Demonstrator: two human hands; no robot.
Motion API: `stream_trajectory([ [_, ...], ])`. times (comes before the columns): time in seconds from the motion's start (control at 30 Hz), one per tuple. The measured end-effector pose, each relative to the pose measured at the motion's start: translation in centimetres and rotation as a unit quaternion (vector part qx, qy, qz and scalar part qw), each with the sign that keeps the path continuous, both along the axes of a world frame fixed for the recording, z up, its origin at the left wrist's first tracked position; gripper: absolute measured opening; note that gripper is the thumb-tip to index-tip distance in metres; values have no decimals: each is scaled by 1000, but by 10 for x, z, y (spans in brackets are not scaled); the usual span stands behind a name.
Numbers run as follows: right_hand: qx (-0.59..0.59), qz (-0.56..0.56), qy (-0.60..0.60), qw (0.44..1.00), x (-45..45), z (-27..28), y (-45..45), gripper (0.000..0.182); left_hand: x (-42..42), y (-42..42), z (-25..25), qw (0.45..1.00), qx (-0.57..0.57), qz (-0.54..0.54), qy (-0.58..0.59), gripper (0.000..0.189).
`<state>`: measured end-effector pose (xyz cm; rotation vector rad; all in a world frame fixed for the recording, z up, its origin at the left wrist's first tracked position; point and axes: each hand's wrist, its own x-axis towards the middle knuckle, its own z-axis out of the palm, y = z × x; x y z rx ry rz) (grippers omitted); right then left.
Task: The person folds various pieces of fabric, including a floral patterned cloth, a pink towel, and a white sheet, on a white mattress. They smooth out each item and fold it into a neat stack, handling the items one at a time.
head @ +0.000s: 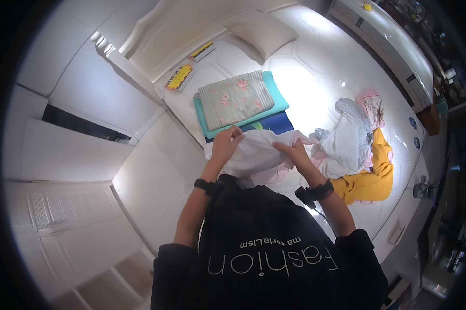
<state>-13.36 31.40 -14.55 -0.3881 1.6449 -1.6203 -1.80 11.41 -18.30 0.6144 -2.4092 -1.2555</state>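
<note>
Both my hands grip a thin white and pale pink cloth (pixel 258 151), spread between them just above the bed. My left hand (pixel 227 143) pinches its left edge, while my right hand (pixel 293 152) grasps the pink-trimmed side with the thumb on top. Part of the cloth hangs down towards my body; what garment or cover it is, I cannot tell. Right beyond it lies a stack of folded cloths: a grey floral one (pixel 236 100) with striped ends, on a turquoise one (pixel 277 93), on a dark blue one (pixel 279 122).
Crumpled pale blue-white cloth (pixel 345 135), a pink floral cloth (pixel 372 108) and a yellow cloth (pixel 376 180) lie on the white mattress (pixel 318 77) at right. A pillow (pixel 262 33) and two yellow-marked signs (pixel 179 77) are near the headboard (pixel 171 29). A bedpost (pixel 128 71) stands at left.
</note>
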Motion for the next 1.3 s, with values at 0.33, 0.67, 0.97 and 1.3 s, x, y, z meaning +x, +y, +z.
stream_trajectory([
  [0.33,-162,6,-267,950,11,-49,-15,32,2,1,-22,980,194,37,34,12],
  [0.67,-75,-22,-218,973,2,-52,-22,24,8,-12,-47,992,87,86,26,16],
  [0.97,-25,-21,-128,991,-12,-41,-10,26,3,-31,-68,973,226,27,-30,16],
  [1.3,-22,-64,-65,996,-25,-4,19,33,31,-76,-107,978,183,95,-25,14],
])
